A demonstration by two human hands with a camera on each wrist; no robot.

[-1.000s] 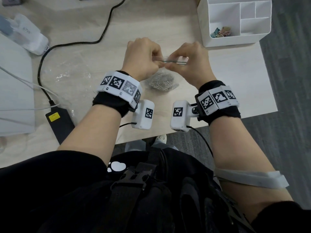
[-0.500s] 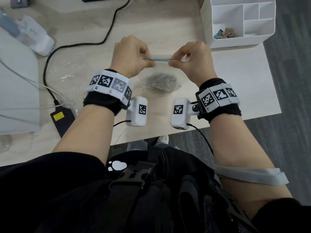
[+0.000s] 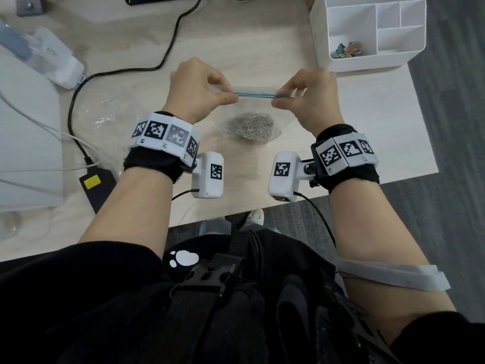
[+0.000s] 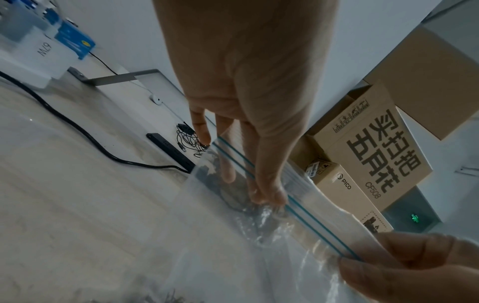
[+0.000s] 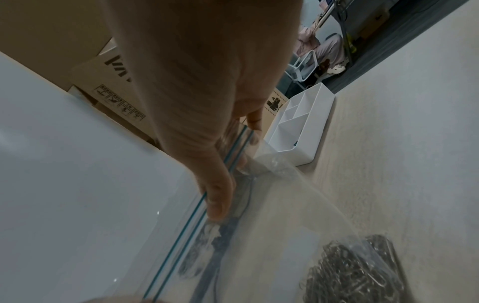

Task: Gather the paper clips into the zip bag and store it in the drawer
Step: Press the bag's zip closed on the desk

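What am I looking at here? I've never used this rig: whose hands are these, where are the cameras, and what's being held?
These are a person's bare hands, no machine. One picture comes from a head camera looking down; the other two come from cameras strapped to each wrist. The left hand and right hand each pinch one end of the blue seal on a clear zip bag, held above the desk. The paper clips sit heaped in the bag's bottom. A white organizer, a black cable and a power brick also lie there.
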